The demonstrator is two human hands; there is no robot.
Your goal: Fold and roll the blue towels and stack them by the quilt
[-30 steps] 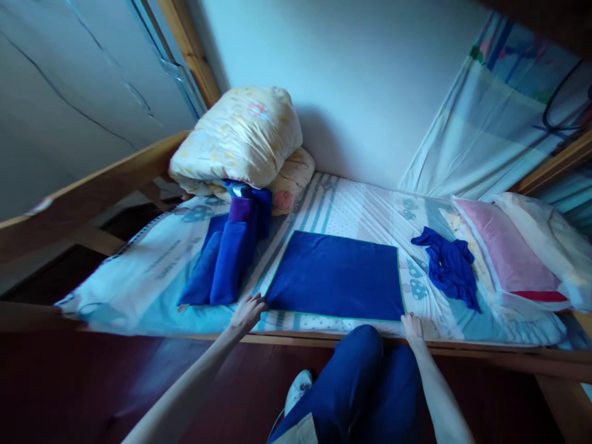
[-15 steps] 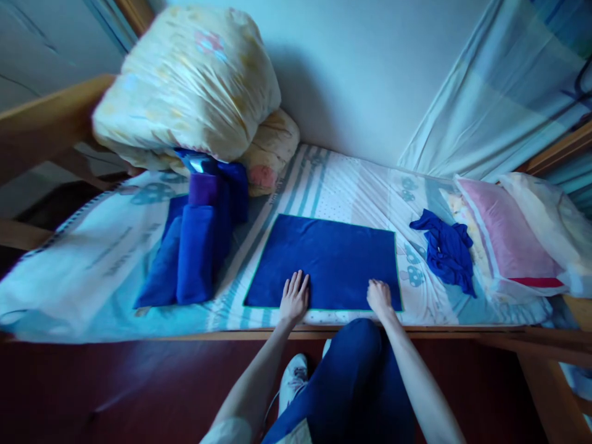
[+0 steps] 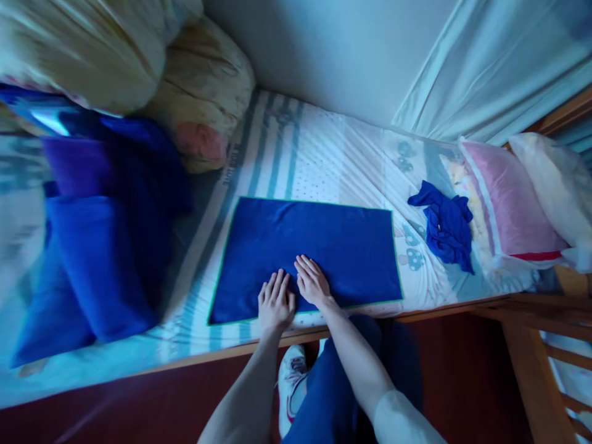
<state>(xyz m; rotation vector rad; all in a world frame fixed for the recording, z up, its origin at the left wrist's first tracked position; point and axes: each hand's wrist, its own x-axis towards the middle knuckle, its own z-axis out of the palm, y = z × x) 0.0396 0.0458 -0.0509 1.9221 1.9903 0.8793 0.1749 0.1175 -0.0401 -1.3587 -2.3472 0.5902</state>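
Observation:
A blue towel [image 3: 351, 253] with a green edge lies spread flat on the bed, close to its front side. On its near part rests my left hand [image 3: 276, 300], palm down with the fingers stretched out. Just right of it, and slightly farther in, my right hand [image 3: 312, 280] also lies flat on the cloth, fingers extended. Neither hand holds anything. To the right is a crumpled blue cloth [image 3: 447, 228]. Folded blue cloths [image 3: 99, 265] are stacked at the left, blurred, with a purple folded cloth [image 3: 76, 165] on them.
A striped, patterned sheet [image 3: 324, 148] covers the bed. Pale yellow bedding [image 3: 115, 49] is heaped at the back left. A pink pillow [image 3: 522, 203] stands at the right, near a wooden bed frame [image 3: 527, 364]. A pale curtain [image 3: 467, 80] hangs behind.
My right hand has moved left across the towel, beside my left hand, and its curled fingers have straightened. The view has shifted, bringing the left-hand stack closer.

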